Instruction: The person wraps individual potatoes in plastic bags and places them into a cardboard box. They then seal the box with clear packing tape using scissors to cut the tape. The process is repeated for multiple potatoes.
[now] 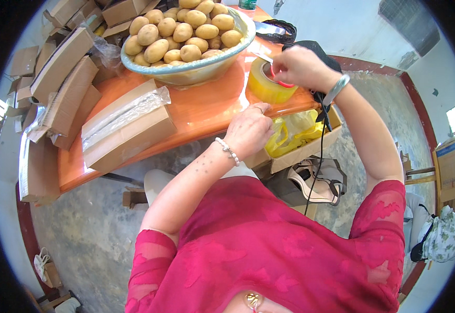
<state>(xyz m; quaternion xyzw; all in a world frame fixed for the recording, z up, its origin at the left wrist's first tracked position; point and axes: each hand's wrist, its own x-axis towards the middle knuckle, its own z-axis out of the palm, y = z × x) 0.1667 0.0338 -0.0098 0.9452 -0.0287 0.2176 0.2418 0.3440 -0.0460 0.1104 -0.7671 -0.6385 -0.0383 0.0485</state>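
My right hand (301,67) grips a roll of yellowish packing tape (267,83) by its red core, held just over the orange table's (201,107) near edge. My left hand (250,128) rests fingers-down on an open cardboard box (304,149) below the table edge, pressing near its flap. Yellow plastic packing (296,133) shows inside that box. A beaded bracelet sits on my left wrist, a metal bangle on my right.
A large bowl (196,70) heaped with potatoes (183,31) stands on the table. A flat carton with clear plastic film (125,122) lies at the table's left front. Stacks of flat cartons (63,88) crowd the left side. Sandals (318,180) lie on the concrete floor.
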